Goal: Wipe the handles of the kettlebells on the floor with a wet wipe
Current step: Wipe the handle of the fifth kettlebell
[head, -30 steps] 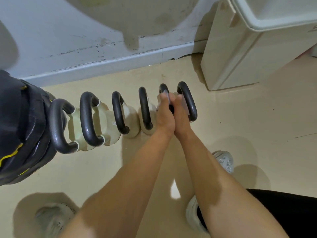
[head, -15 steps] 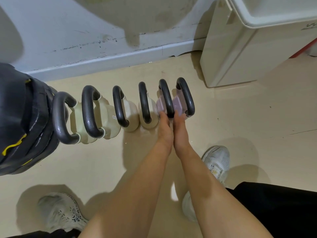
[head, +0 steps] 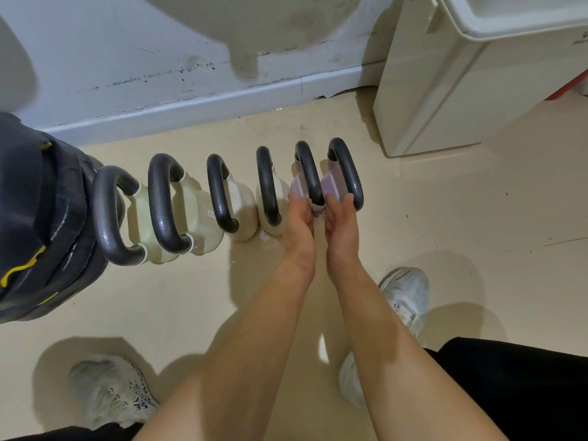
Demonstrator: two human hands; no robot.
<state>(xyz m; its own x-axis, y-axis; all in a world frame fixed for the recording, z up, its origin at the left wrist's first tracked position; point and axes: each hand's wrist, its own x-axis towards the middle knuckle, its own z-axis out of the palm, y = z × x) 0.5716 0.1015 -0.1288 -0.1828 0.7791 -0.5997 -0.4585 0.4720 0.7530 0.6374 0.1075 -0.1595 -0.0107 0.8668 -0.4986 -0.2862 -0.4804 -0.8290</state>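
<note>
Several kettlebells stand in a row on the floor, with dark handles. The left ones have cream bodies [head: 241, 202]; the two at the right are lilac [head: 331, 186]. My left hand [head: 299, 224] and right hand [head: 341, 222] meet at the near end of the second handle from the right [head: 309, 173]. A crumpled wet wipe [head: 317, 211] is pressed between their fingers against that handle's near base. Most of the wipe is hidden by my fingers. The rightmost handle [head: 348, 173] is just beside my right hand.
A black and yellow weight [head: 35, 218] sits at the left end of the row. A pale cabinet [head: 445, 90] stands at the back right, and a grey wall skirting [head: 191, 106] runs behind the row. My white shoes [head: 405, 297] [head: 108, 389] are on the beige floor.
My hands slid with the wipe from the top of the lilac kettlebell's handle down to its near end. My palms have since parted slightly.
</note>
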